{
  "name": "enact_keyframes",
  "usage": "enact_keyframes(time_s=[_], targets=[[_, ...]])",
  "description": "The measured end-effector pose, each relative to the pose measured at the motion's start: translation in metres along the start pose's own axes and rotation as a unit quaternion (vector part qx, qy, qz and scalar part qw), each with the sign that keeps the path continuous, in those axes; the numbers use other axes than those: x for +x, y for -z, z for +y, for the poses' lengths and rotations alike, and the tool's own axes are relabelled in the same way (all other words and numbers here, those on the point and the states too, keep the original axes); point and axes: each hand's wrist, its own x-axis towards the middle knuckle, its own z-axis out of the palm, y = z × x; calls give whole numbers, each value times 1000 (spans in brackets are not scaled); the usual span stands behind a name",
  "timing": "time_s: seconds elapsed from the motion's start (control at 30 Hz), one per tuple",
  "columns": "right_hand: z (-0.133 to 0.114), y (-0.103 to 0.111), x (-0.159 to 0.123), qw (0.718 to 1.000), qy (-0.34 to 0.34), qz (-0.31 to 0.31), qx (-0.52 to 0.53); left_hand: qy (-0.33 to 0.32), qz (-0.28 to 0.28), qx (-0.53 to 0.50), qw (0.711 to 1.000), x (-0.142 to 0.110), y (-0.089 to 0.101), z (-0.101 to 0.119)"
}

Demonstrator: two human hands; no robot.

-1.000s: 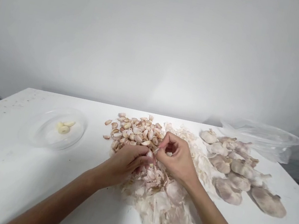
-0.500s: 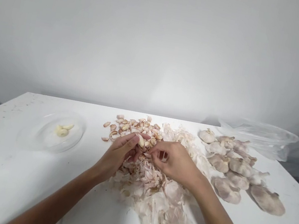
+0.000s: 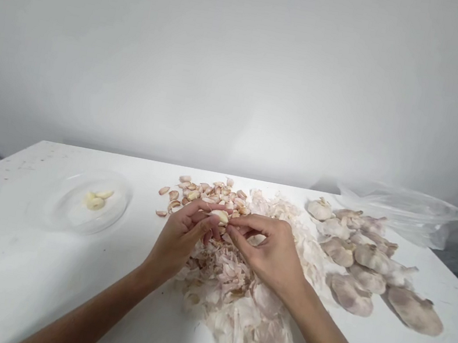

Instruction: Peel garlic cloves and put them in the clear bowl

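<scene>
Table: one white table, scuffed in spots, runs across in front of you, and everything below lies on it.

Skins: one loose heap of papery garlic skins spreads from under your hands toward your side of the table edge, with more skins reaching up past your right hand.

Whole bulbs: roughly eleven garlic bulbs lie to your right, some overlapping, so the count is not firm.

Bag: one clear plastic bag lies crumpled behind the bulbs, at the far edge.

Unpeeled cloves: one pile of several dozen garlic cloves in pinkish skins sits just beyond your hands; they are too jumbled to count exactly.

Dish: one clear glass dish stands to your left, well apart from the pile.

Left hand: your left hand is half closed, palm turned inward, its fingertips pinching a clove.

Right hand: your right hand is curled, thumb and forefinger pinched together at the clove's lower edge; you cannot tell whether they grip the clove or a scrap of its skin.

Peeled cloves: about three pale peeled cloves lie together in the dish.

Held clove: one garlic clove, pale and partly bare, sits between your hands, above the skins.
</scene>
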Motion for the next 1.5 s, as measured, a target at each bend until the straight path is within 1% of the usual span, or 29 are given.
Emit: enact_keyframes(time_s=[0.07, 0.17, 0.33, 0.47, 0.57, 0.7, 0.77, 0.83, 0.93, 1.0, 1.07, 1.13, 1.17, 1.2, 1.27, 1.33, 1.37, 1.4, 1.43, 1.47, 1.5], targets=[[-2, -1, -2, 1000, -3, 17, 0, 0, 7, 15, 1000, -2, 0, 0], [-3, -3, -4, 999, -17, 45, 10, -16, 20, 55, 998, -5, -1, 0], [-3, -7, -5, 997, -41, 49, 40, -55, 39, 139, 988, -11, -3, 0], [-6, -13, -5, 993, -63, 76, 65, -89, 63, 186, 976, -16, -7, -1], [-6, -17, -6, 991, -74, 78, 75, -98, 69, 206, 971, -19, -10, -1], [-6, -18, -6, 990, -94, 71, 74, -91, 57, 196, 975, -20, -12, -2], [-7, -17, -6, 991, -97, 77, 60, -76, 57, 176, 980, -21, -13, -2], [-7, -15, -5, 989, -106, 75, 66, -45, 49, 124, 990, -19, -13, -2], [-4, -10, -1, 976, -149, 38, 153, 24, -6, -5, 1000, -16, -13, 0], [-1, -8, 1, 954, -177, -2, 243, 59, -46, -80, 994, -13, -13, 2], [3, -8, 3, 922, -199, -26, 332, 80, -65, -133, 986, -11, -13, 2], [7, -9, 4, 889, -220, -26, 400, 103, -73, -174, 977, -10, -12, 3], [9, -10, 4, 877, -231, -22, 421, 116, -75, -194, 971, -10, -12, 3], [11, -9, 5, 872, -239, -17, 428, 127, -75, -217, 965, -10, -11, 4], [16, -6, 6, 880, -239, 0, 410, 144, -66, -261, 952, -9, -9, 4], [20, 0, 7, 900, -226, 25, 372, 151, -47, -293, 943, -7, -7, 5], [21, 4, 7, 913, -216, 36, 343, 152, -39, -299, 941, -6, -6, 5], [21, 8, 7, 931, -202, 33, 302, 150, -33, -298, 942, -5, -6, 6], [21, 11, 7, 951, -182, 13, 249, 148, -30, -292, 944, -4, -5, 6], [20, 13, 6, 970, -158, -19, 182, 145, -27, -285, 947, -4, -5, 6], [18, 14, 5, 983, -132, -57, 113, 143, -24, -278, 950, -3, -5, 5]])
